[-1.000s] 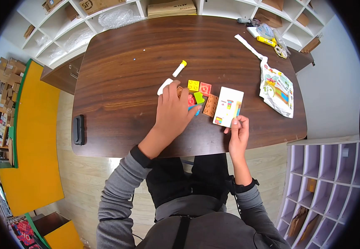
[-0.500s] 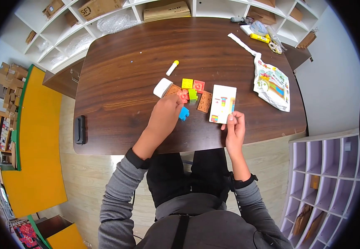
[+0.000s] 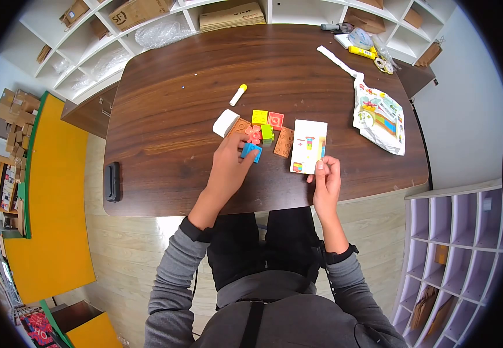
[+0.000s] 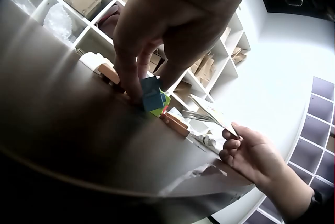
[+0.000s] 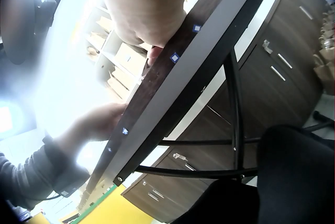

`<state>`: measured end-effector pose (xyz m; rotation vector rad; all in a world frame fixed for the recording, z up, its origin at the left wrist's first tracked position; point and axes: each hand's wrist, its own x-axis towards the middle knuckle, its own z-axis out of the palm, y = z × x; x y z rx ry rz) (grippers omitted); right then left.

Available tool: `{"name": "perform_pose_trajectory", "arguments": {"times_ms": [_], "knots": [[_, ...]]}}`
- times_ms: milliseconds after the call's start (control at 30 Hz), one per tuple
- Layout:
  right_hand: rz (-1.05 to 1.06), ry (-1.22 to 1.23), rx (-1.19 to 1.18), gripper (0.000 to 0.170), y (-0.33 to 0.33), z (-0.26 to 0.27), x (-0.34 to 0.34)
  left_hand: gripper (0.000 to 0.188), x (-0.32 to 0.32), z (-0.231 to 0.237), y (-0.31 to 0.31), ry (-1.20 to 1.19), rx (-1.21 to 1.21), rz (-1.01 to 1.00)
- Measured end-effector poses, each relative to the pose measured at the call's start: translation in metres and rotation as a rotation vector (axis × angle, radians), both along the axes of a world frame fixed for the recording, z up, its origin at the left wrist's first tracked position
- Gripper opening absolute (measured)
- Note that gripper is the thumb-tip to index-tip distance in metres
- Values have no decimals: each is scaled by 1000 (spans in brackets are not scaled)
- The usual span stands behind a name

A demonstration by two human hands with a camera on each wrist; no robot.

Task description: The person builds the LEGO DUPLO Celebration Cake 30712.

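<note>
My left hand (image 3: 226, 169) pinches a blue toy brick (image 3: 251, 152) between thumb and fingers. In the left wrist view the blue brick (image 4: 153, 94) sits at the fingertips, close over the table. Just beyond it are a translucent red flower piece (image 3: 254, 134), a green brick (image 3: 268, 133) and a brown brick (image 3: 240, 127). A yellow brick (image 3: 260, 116) and a red brick (image 3: 276, 120) stand behind these. My right hand (image 3: 327, 181) grips a white picture card (image 3: 308, 145) by its lower right corner, next to another brown brick (image 3: 284, 142).
A white curved block (image 3: 226, 123) adjoins the left brown brick, and a white stick with a yellow end (image 3: 238, 95) lies farther back. At the right lies a printed bag (image 3: 379, 119). A black object (image 3: 112, 181) sits near the table's left edge.
My left hand has drawn back from over the bricks, uncovering the flower piece, and its thumb and fingers have come around the blue brick. The right hand keeps holding the card.
</note>
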<state>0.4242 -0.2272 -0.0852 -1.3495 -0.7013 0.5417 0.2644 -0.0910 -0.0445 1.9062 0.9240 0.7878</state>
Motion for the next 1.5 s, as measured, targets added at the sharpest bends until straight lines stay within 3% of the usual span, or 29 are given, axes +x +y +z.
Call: {"name": "perform_pose_trajectory", "arguments": {"times_ms": [100, 167, 200, 267, 367, 467, 600, 800, 1067, 1267, 1500], "knots": [[6, 3, -1, 17, 1, 1, 0, 31, -1, -1, 3, 111, 40, 53], [17, -1, -9, 17, 0, 2, -1, 31, 3, 6, 1, 358, 236, 116], [20, 6, -3, 17, 1, 3, -1, 31, 5, 10, 1, 359, 232, 118], [21, 15, -1, 17, 1, 2, -1, 32, 11, 18, 1, 495, 538, 139], [19, 13, -7, 17, 1, 1, -1, 33, 23, 19, 1, 337, 613, 51], [17, 11, -25, 17, 1, 3, -1, 36, 32, 6, 2, 327, 665, -59], [15, 19, -29, 17, 0, 5, -2, 31, 33, 10, -3, 398, 620, -29], [23, 15, -43, 17, 1, 4, -2, 21, 20, 12, 8, 289, 476, 21], [22, -9, -59, 17, 1, 2, -2, 22, 25, 6, 7, 81, 63, 53], [17, -16, -63, 19, 1, 2, -3, 21, 26, 11, 4, 220, 334, 107], [-8, -56, -106, 18, 4, 4, -7, 24, 32, 15, -32, 219, 260, -69]]}}
